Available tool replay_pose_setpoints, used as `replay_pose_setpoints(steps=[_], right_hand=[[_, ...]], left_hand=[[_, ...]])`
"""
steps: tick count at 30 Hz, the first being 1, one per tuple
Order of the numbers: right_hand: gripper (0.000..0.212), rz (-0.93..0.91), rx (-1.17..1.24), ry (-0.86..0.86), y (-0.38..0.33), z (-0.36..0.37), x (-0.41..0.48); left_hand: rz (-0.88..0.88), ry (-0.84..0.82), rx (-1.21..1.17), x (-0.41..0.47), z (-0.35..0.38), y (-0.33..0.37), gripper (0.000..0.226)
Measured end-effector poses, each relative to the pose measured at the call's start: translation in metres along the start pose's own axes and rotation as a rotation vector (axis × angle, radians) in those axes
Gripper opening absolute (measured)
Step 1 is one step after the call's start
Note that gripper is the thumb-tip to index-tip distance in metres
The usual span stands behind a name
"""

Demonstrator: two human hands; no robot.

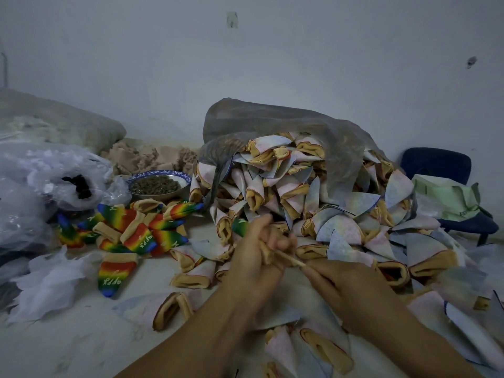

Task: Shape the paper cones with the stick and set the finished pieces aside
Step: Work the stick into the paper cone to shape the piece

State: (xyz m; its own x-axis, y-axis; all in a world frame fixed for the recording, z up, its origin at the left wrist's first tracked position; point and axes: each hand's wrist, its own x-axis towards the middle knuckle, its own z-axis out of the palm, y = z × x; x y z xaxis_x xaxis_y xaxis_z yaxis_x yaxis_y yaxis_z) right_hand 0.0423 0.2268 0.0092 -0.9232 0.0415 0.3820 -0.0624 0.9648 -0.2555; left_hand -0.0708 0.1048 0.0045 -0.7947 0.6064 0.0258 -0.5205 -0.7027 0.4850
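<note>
My left hand (257,249) grips a cone (240,226) whose green tip pokes out past my fingers to the left. My right hand (343,285) holds a thin pale stick (290,259), whose far end goes into the cone's open end inside my left fist. A big heap of pale, inside-out cones (313,197) with tan rims spills from a grey sack behind my hands. A group of rainbow-coloured finished cones (131,230) lies to the left.
A blue-rimmed bowl (159,174) of dark pellets stands at the back left. Clear plastic bags (41,192) and white stuffing crowd the left side. A dark blue chair (447,170) with a green bag stands at the right. More loose cones (169,309) lie near my forearms.
</note>
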Motion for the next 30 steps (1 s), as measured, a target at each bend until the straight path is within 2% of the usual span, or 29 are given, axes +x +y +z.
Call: replay_pose_setpoints(steps=[3, 6, 7, 10, 17, 20, 23, 27, 30], right_hand=[[0.058, 0.086, 0.146, 0.005, -0.006, 0.007, -0.001], [0.022, 0.193, 0.336, -0.044, -0.004, 0.008, 0.0], [0.021, 0.212, 0.344, -0.067, -0.003, 0.005, -0.001], [0.024, 0.238, 0.33, -0.12, 0.0, -0.001, -0.003], [0.026, 0.237, 0.41, -0.038, -0.014, 0.01, 0.002], [0.031, 0.243, 0.414, -0.066, -0.01, 0.008, -0.001], [0.027, 0.253, 0.42, -0.09, -0.007, 0.006, -0.003], [0.034, 0.272, 0.464, -0.029, -0.008, 0.012, -0.001], [0.034, 0.248, 0.462, -0.003, -0.007, 0.012, -0.001]], left_hand=[[0.044, -0.003, 0.226, -0.003, 0.001, -0.014, 0.053], [0.106, 0.038, 0.359, -0.002, 0.003, -0.015, 0.059], [0.119, 0.055, 0.375, -0.002, 0.003, -0.014, 0.059], [0.164, 0.079, 0.37, -0.003, 0.004, -0.012, 0.058], [0.157, 0.028, 0.464, -0.008, 0.012, -0.021, 0.069], [0.208, 0.034, 0.443, -0.007, 0.009, -0.015, 0.064], [0.258, 0.063, 0.414, -0.007, 0.009, -0.013, 0.061], [0.124, -0.011, 0.522, -0.012, 0.011, -0.017, 0.069], [0.091, -0.088, 0.49, -0.01, 0.01, -0.016, 0.068]])
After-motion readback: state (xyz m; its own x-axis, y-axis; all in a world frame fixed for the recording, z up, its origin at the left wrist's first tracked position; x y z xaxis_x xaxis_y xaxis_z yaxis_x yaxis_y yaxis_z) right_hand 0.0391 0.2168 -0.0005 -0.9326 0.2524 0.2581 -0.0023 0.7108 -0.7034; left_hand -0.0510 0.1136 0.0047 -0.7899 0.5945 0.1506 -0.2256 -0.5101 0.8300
